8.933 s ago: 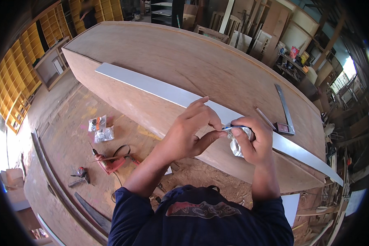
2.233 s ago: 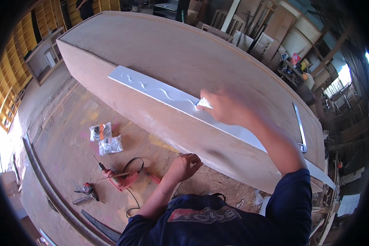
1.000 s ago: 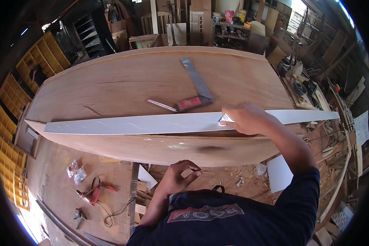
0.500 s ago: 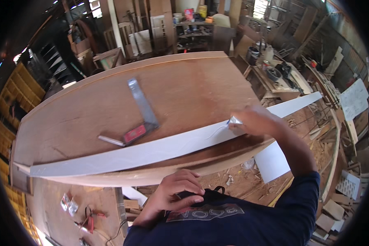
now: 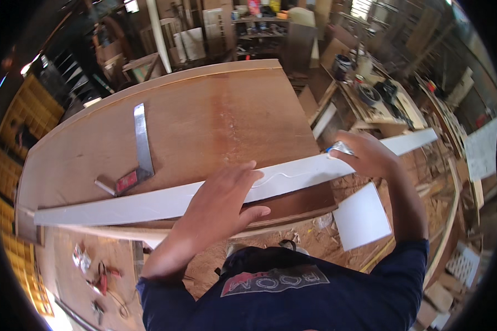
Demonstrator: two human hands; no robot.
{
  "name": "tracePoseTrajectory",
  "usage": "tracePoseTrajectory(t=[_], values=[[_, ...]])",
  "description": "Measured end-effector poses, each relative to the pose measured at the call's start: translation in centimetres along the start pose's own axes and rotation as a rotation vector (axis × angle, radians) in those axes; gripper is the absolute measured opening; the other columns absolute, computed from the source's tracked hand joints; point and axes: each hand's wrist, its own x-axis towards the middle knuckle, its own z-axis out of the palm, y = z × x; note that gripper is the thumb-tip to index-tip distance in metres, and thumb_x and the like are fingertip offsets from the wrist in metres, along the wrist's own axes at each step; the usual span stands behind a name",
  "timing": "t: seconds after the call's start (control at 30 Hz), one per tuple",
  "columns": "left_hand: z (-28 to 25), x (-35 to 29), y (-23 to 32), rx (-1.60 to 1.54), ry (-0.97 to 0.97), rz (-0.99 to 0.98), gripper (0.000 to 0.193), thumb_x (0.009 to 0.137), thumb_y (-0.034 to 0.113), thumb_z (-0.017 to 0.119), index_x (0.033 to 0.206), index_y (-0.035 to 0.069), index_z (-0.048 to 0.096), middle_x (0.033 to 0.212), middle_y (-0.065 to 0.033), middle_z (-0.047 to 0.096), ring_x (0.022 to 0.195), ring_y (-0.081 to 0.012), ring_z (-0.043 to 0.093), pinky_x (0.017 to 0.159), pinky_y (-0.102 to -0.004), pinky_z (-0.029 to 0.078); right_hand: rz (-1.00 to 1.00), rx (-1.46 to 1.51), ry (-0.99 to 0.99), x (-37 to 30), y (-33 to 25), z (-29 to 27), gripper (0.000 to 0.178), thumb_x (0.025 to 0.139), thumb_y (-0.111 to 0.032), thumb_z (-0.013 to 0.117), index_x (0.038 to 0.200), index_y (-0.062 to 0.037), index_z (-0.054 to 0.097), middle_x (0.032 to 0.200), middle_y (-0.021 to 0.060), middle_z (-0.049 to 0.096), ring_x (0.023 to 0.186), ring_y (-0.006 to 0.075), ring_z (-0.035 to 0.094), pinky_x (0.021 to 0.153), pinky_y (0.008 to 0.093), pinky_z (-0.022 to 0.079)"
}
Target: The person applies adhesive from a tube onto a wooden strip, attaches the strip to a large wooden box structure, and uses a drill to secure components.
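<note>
A long white strip (image 5: 132, 203) lies slantwise across the near edge of a brown wooden panel (image 5: 188, 121), its right end sticking out past it. My right hand (image 5: 370, 155) is closed around a crumpled silver tube (image 5: 341, 147) with blue at its tip, just over the strip's right part. A thin wavy bead (image 5: 283, 175) runs along the strip's face between my hands. My left hand (image 5: 222, 194) is open over the strip's middle, thumb spread from the fingers; whether it presses on the strip I cannot tell.
A metal square (image 5: 142, 138) with a red patch lies on the panel. At lower left, a red-handled tool (image 5: 101, 280) and a clear crumpled packet (image 5: 81, 258) rest on a board. A white sheet (image 5: 363, 216) lies among wood scraps. A cluttered bench (image 5: 384, 113) stands at far right.
My left hand has moved from near my body up over the strip, opening out. My right hand and the tube have shifted slightly right. The view has shifted, too.
</note>
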Motion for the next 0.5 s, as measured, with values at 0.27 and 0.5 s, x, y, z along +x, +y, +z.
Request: tracePoseTrajectory(t=[0.27,0.5], values=[[0.7,3.4,0.1,0.04,-0.237,-0.026,0.079,0.087,0.037,0.089,0.15,0.004,0.056,0.138,-0.0224,0.069,0.133,-0.0446,0.061,0.114,-0.0518,0.048,-0.048,0.121,-0.024,-1.1,4.7,-2.3,0.043,0.107,-0.041,0.07,0.114,0.0013,0.066,0.099,0.029,0.072,0.099,0.0504,0.069,0.083,0.055,0.051],[-8.0,-3.3,-2.3,0.031,-0.286,-0.355,0.093,0.077,0.02,0.095,0.159,0.009,0.053,0.139,-0.0136,0.073,0.138,-0.035,0.062,0.12,-0.0464,0.044,-0.186,0.171,-0.035,-1.0,0.2,-2.7,0.035,0.105,-0.037,0.075,0.11,-0.0028,0.069,0.088,0.0262,0.072,0.091,0.0474,0.073,0.076,0.0534,0.053]])
